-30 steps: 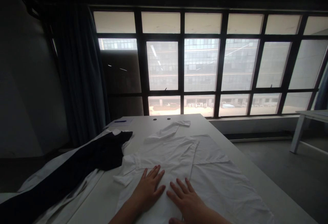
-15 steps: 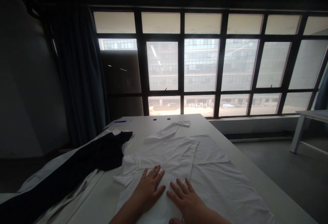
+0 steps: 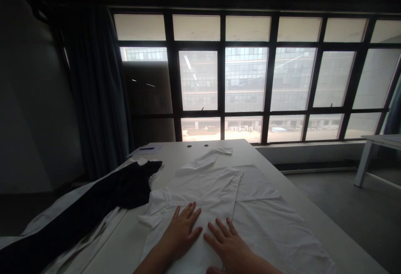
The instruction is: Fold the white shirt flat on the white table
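Note:
A white garment with sleeves, which looks like a shirt (image 3: 216,182), lies spread over the table, one sleeve stretched toward the far end and another bent at the left. My left hand (image 3: 181,232) rests palm down on its near part, fingers extended. Just to the right, my right hand (image 3: 228,244) lies flat on the same cloth with its fingers spread. A gap of cloth shows between the two hands, and neither grips anything. The lower part of the shirt runs off toward the bottom right; my forearms hide some of the near cloth.
Dark clothing (image 3: 125,190) lies over white fabric along the table's left side. At the far left corner a pen (image 3: 147,148) sits on paper (image 3: 153,152). The white table (image 3: 232,144) has two round holes near its far edge. Another table (image 3: 382,139) stands at right.

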{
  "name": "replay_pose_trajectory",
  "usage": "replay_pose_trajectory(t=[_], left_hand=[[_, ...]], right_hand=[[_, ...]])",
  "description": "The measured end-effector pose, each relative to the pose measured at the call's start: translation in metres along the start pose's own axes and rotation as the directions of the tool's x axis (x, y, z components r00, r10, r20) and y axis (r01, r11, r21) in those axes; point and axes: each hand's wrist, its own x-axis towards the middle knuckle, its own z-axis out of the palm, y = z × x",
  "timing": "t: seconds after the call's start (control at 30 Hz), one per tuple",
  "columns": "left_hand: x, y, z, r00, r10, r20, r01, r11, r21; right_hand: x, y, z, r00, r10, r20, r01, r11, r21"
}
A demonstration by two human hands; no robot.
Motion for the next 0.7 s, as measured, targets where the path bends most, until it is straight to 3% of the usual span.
replay_pose_trajectory(t=[0.7], left_hand=[[-0.0003, 0.0007, -0.0021, 1.0, 0.004, -0.006, -0.004, 1.0, 0.004]], right_hand=[[0.0002, 0.0022, 0.002, 1.0, -0.011, -0.004, 0.011, 1.0, 0.004]])
